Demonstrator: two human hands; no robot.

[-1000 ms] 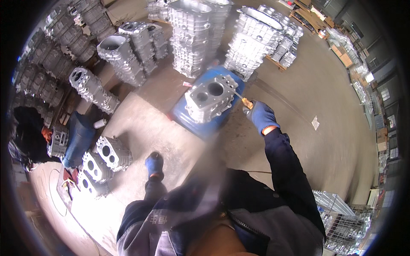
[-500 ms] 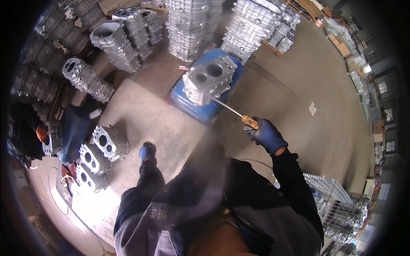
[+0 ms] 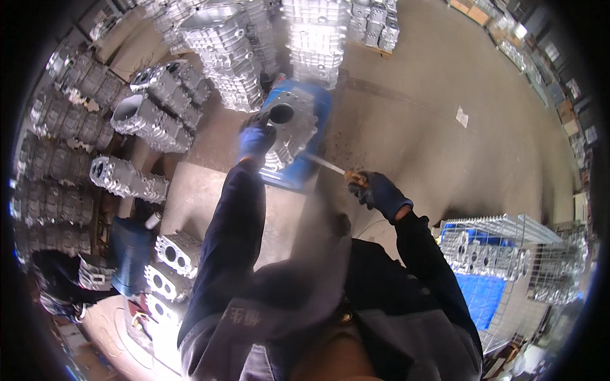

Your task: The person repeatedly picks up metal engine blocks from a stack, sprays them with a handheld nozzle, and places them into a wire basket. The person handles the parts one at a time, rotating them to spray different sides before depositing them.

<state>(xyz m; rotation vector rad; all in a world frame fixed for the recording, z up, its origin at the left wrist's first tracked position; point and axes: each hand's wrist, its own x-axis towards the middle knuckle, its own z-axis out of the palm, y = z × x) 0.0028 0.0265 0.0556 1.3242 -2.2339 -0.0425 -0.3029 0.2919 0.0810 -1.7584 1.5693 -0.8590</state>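
A silver cast-metal gearbox housing [image 3: 293, 127] with a large round hole lies on a blue plastic drum [image 3: 318, 101] ahead of me. My left hand [image 3: 256, 136], in a blue and black glove, grips the housing's left edge, its fingertips partly blurred. To the right of the drum, my right hand [image 3: 380, 193], gloved alike, is closed around the orange-brown handle of a screwdriver [image 3: 330, 166]. Its long metal shaft points left toward the housing's near right side. Motion blurs the tip, so I cannot tell whether it touches the metal.
Tall stacks of similar castings [image 3: 314, 41] stand beyond the drum, with more along the left. Several housings [image 3: 178, 253] sit on the floor at lower left, near another person [image 3: 60, 279] and a second blue drum [image 3: 130, 254]. A wire cage [image 3: 508, 254] holds castings at right.
My left hand has moved up and forward from beside my body onto the housing. The right hand with the screwdriver has shifted slightly left in view. The whole view has turned.
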